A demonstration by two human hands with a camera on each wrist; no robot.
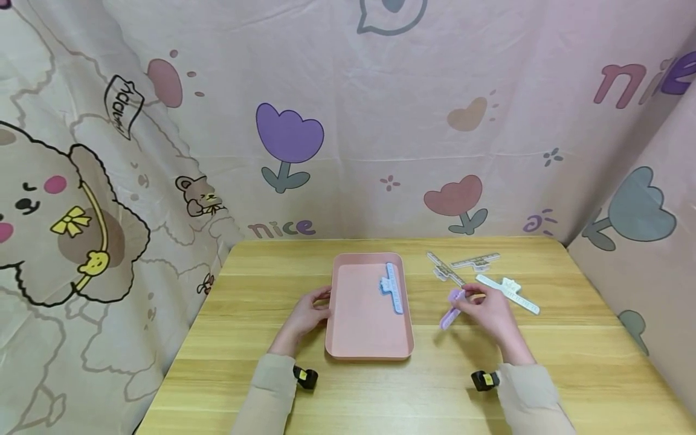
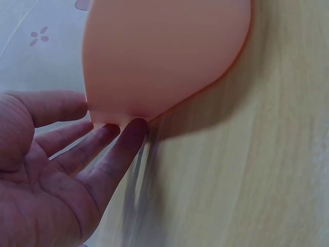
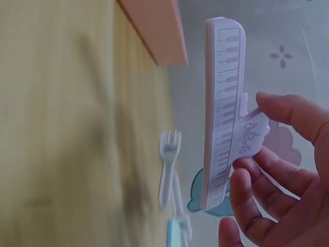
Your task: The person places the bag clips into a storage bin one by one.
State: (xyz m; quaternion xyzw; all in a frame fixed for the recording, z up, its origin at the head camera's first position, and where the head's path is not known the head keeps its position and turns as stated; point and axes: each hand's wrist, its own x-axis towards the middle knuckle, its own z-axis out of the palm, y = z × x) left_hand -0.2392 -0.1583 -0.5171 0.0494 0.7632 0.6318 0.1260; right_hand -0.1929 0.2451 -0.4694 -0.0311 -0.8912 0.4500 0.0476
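We pinch a lilac piano-key plastic clip in our right hand, at three o'clock of the pink rectangular tray; our left hand's straight fingers touch its nine o'clock rim on the wooden surface.

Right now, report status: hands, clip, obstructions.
Left hand open, fingers touching pink tray. Right hand pinching purple piano-key clip, lifted. Path to tray unobstructed.

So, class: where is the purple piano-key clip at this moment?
In the head view the purple clip is pinched in the right hand, just right of the pink tray, above the wooden table.
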